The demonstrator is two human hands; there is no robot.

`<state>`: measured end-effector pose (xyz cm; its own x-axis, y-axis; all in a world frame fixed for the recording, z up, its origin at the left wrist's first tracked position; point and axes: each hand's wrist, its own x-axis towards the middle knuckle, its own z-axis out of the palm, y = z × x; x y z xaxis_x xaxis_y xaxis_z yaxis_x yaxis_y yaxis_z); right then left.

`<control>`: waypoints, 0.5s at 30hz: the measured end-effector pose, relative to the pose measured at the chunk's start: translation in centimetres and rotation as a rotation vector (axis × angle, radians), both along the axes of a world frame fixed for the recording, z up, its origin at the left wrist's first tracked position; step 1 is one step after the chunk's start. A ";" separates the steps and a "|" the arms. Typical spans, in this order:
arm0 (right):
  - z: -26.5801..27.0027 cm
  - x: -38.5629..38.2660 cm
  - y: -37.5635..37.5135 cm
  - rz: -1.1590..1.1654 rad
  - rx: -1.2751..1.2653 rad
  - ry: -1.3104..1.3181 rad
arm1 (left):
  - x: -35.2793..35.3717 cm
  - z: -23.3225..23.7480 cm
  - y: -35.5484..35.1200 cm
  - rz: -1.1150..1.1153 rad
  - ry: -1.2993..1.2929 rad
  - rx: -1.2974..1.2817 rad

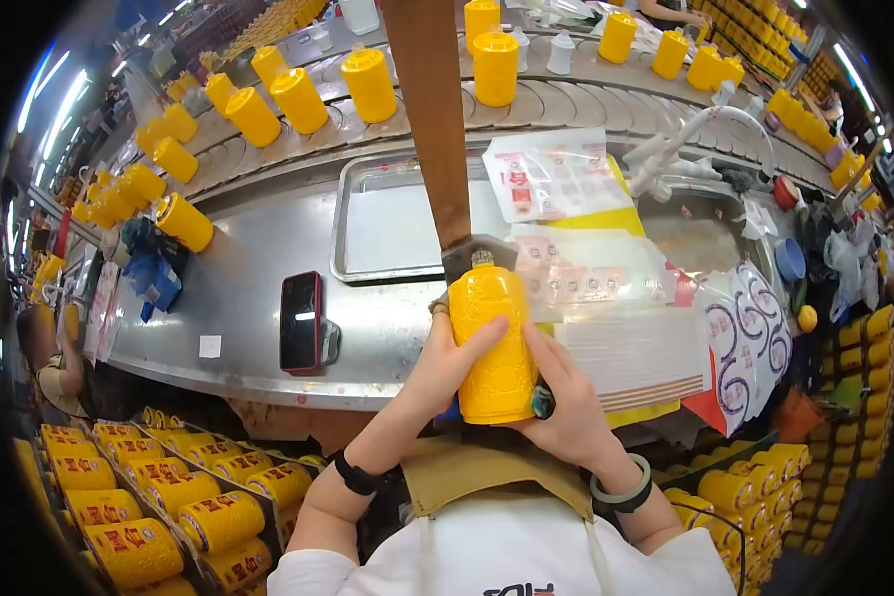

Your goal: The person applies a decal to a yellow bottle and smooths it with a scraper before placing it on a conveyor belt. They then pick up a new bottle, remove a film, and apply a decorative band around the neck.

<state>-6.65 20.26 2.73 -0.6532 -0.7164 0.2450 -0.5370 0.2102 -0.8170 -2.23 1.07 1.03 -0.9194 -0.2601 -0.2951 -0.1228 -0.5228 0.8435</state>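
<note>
Upright in front of my body is a yellow bottle (489,343) with an embossed surface and a clear neck. My left hand (459,356) is closed on its left side, thumb laid across the front. On its right side my right hand (564,402) grips it, fingers against the wall. By the right palm is a small dark green object (543,401); its kind I cannot make out. Right of the bottle lie printed transfer sheets (591,273) and a stack of white sheets (631,358).
A brown post (427,119) rises just beyond the bottle. Behind it are a shallow metal tray (340,233) and a conveyor (407,124) carrying yellow bottles. A phone (301,321) lies left; a sink (710,214) is right. Racked yellow bottles (219,512) stand below the bench.
</note>
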 end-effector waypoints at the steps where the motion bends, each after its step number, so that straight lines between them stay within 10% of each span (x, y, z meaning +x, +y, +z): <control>1: -0.2 -0.4 -0.2 0.000 -0.003 0.004 | -0.4 -0.4 -0.2 0.000 0.004 -0.003; 11: 1.9 -8.9 0.4 0.205 0.105 -0.088 | 1.9 -1.5 2.1 0.056 0.139 -0.601; 15: 2.3 -16.5 -4.2 0.093 0.074 0.185 | 1.7 -0.8 2.3 0.047 0.079 -0.464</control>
